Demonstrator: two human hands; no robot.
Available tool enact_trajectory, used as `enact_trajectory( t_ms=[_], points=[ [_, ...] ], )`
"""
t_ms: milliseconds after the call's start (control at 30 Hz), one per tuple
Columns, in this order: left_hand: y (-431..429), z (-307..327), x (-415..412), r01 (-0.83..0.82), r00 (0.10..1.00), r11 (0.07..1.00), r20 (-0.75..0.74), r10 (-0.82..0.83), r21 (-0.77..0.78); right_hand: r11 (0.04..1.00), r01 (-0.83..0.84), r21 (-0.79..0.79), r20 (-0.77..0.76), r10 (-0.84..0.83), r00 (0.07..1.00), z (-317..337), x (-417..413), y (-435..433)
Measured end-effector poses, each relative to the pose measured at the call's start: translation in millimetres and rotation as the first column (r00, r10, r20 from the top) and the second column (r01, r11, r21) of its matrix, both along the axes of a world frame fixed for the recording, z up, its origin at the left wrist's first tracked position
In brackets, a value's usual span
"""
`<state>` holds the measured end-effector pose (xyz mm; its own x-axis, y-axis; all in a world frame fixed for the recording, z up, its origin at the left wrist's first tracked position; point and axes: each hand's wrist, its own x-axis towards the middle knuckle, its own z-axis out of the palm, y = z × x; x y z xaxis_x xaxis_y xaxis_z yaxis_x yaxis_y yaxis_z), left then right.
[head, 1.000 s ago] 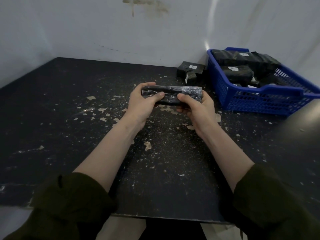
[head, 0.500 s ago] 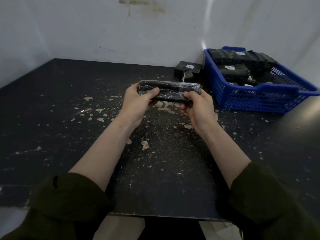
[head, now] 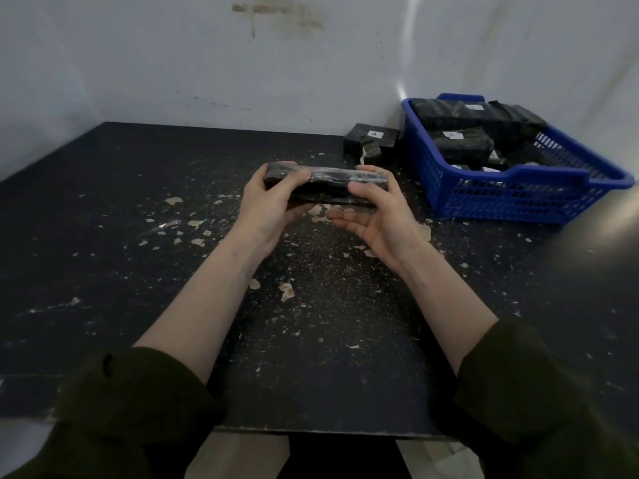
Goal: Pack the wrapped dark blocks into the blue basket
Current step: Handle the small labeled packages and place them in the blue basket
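Several wrapped dark blocks (head: 463, 143) already lay piled in the blue basket (head: 511, 198) at the table's far right corner, so packing looked well underway. One wrapped block (head: 325, 184) was held above the table (head: 103, 236) middle, left hand (head: 273, 202) fingers clamped round its left end, right hand (head: 377, 216) thumb on top with fingers loosely spread beneath. That block and one more unpacked block (head: 371, 143), just left of the basket at the far edge, remained.
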<state>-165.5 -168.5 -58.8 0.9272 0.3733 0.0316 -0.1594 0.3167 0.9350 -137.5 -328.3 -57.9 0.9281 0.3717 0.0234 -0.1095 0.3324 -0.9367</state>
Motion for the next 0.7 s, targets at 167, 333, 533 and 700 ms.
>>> enact_trajectory(
  t_ms=[167,333,533,700],
  points=[
    [-6.4,-4.8,-0.1,-0.008,0.998,0.985,0.063,-0.003,0.171,0.982,0.191,-0.017,-0.032,-0.191,0.981,-3.2,-2.3,3.7],
    [-9.9,-5.6,1.2,0.064,0.997,0.99,0.038,-0.069,0.128,0.971,0.238,0.008,-0.027,-0.237,0.971,-0.8,-0.2,0.6],
    [-2.8,-5.3,4.9,0.036,0.998,0.999,-0.061,-0.035,0.016,0.982,0.186,-0.033,0.083,-0.183,0.98,-2.4,0.7,0.9],
    [-4.1,-4.4,4.0,0.024,1.0,0.995,-0.006,-0.023,0.093,0.974,0.224,0.015,0.059,-0.225,0.973,0.9,1.4,1.5]
  ],
)
